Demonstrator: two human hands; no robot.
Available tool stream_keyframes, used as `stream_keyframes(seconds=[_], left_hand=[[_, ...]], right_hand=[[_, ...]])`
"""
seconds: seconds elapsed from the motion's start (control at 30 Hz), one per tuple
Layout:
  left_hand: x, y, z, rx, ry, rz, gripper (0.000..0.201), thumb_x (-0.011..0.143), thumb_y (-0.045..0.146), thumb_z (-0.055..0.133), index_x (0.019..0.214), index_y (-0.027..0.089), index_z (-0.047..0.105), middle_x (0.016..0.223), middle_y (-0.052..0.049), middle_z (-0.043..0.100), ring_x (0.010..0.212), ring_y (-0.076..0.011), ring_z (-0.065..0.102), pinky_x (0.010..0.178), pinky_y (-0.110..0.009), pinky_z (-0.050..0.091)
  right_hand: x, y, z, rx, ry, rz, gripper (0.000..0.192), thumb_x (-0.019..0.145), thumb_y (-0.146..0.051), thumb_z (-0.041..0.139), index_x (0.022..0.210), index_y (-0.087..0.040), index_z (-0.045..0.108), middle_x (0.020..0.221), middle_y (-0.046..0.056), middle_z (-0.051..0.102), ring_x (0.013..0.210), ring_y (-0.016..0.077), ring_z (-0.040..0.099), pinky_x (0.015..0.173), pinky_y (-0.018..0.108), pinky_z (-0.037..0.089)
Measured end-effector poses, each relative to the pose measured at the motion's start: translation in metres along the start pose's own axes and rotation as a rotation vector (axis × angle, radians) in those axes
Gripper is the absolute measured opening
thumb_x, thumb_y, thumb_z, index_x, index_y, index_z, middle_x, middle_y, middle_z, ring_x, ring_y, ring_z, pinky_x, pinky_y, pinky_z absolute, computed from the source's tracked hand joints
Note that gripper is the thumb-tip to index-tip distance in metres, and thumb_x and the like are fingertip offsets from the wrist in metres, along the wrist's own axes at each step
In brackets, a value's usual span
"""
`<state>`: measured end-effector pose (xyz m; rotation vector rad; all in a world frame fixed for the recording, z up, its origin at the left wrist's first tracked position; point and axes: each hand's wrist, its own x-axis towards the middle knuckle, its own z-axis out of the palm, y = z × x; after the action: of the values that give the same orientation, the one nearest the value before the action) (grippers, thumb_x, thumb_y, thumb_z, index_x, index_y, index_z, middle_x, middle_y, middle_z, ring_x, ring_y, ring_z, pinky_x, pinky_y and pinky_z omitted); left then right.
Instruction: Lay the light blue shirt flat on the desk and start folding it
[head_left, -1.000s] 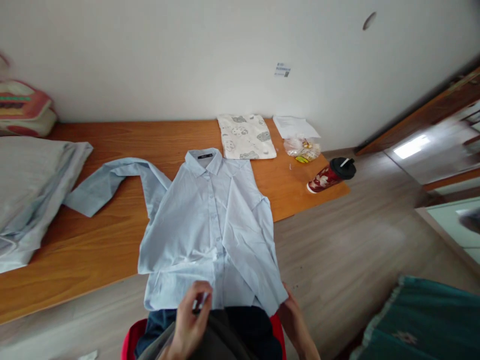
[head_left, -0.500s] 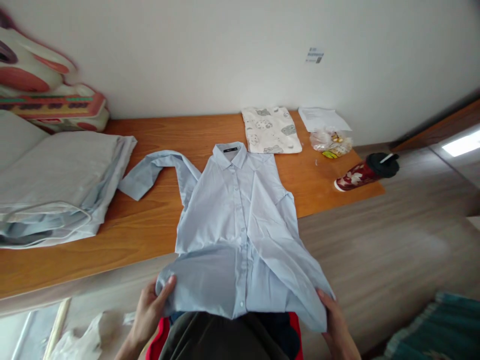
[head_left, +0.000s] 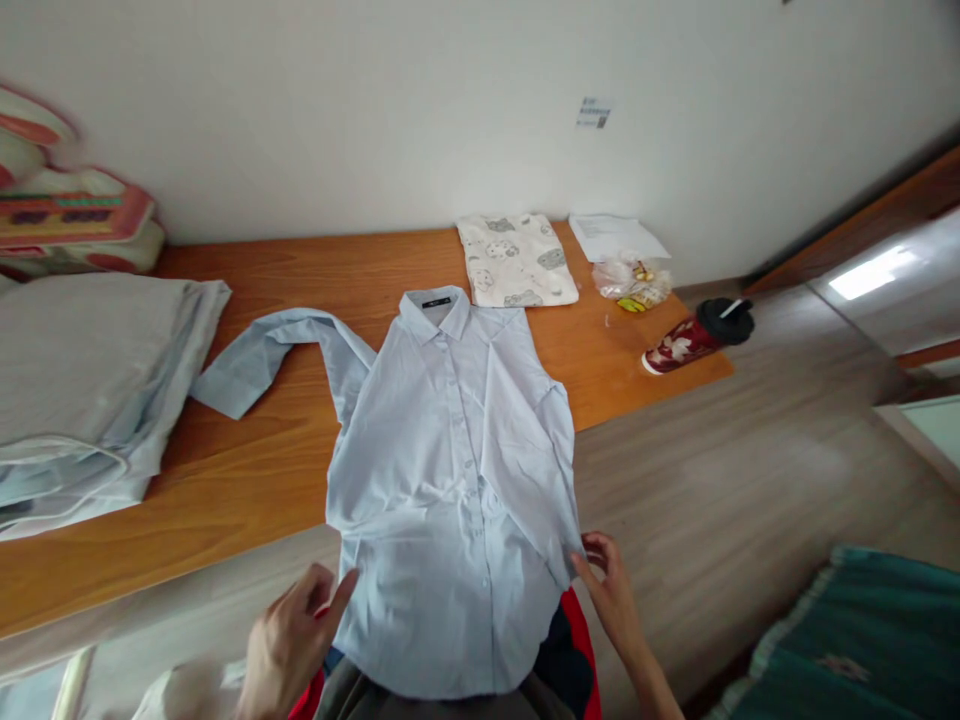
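A light blue button-up shirt (head_left: 409, 440) lies front up, its collar and upper body on the wooden table and its lower part hanging over the edge onto my lap. One sleeve stretches out to the left; the other is folded down across the front towards the right. My left hand (head_left: 289, 635) is beside the lower left edge of the shirt, thumb apart from the curled fingers, with no cloth visible between them. At the right edge, the thumb and fingers of my right hand (head_left: 611, 590) pinch the end of the folded-down sleeve.
Folded grey-white cloth in a stack (head_left: 90, 375) lies on the wooden table (head_left: 255, 490) at left. Behind the shirt are a folded patterned cloth (head_left: 517, 262), paper (head_left: 616, 238) and a plastic bag (head_left: 632, 283). A red tumbler (head_left: 686, 342) stands near the right end.
The shirt's hem has dropped onto my lap. My left hand has let go of its lower corner. My right hand has moved inwards and up along the right edge. The view has shifted right.
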<state>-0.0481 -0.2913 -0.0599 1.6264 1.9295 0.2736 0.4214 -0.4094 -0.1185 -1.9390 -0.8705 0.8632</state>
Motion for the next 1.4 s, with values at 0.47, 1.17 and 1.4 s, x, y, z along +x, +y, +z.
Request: stream_keyframes(seconds=[0.47, 1.17, 1.4], left_hand=[[0.272, 0.341, 0.018, 0.077, -0.306, 1.394, 0.056, 0.075, -0.002, 0.053, 0.122, 0.02, 0.073, 0.128, -0.011, 0.076, 0.127, -0.0293, 0.067, 0.116, -0.046, 0.049], [0.354, 0.392, 0.022, 0.458, -0.439, 1.681, 0.028, 0.077, 0.004, 0.058, 0.09, 0.024, 0.072, 0.092, -0.006, 0.076, 0.093, -0.0248, 0.069, 0.094, -0.035, 0.048], [0.363, 0.403, 0.027, 0.48, -0.443, 1.644, 0.028, 0.082, 0.008, 0.058, 0.088, 0.024, 0.08, 0.095, -0.004, 0.081, 0.09, -0.0213, 0.073, 0.087, -0.03, 0.05]], right_hand=[[0.004, -0.019, 0.0, 0.043, -0.061, -0.103, 0.041, 0.094, -0.062, 0.072, 0.083, -0.025, 0.059, 0.083, 0.001, 0.063, 0.081, 0.0212, 0.059, 0.077, 0.033, 0.052], [-0.021, -0.033, -0.011, 0.285, -0.017, 0.094, 0.04, 0.097, -0.06, 0.069, 0.118, -0.026, 0.071, 0.09, 0.005, 0.074, 0.08, 0.0241, 0.066, 0.072, 0.033, 0.051], [-0.011, -0.022, -0.018, 0.294, -0.041, 0.14, 0.049, 0.083, -0.072, 0.075, 0.084, -0.024, 0.075, 0.077, 0.003, 0.065, 0.075, 0.0229, 0.06, 0.069, 0.032, 0.047]])
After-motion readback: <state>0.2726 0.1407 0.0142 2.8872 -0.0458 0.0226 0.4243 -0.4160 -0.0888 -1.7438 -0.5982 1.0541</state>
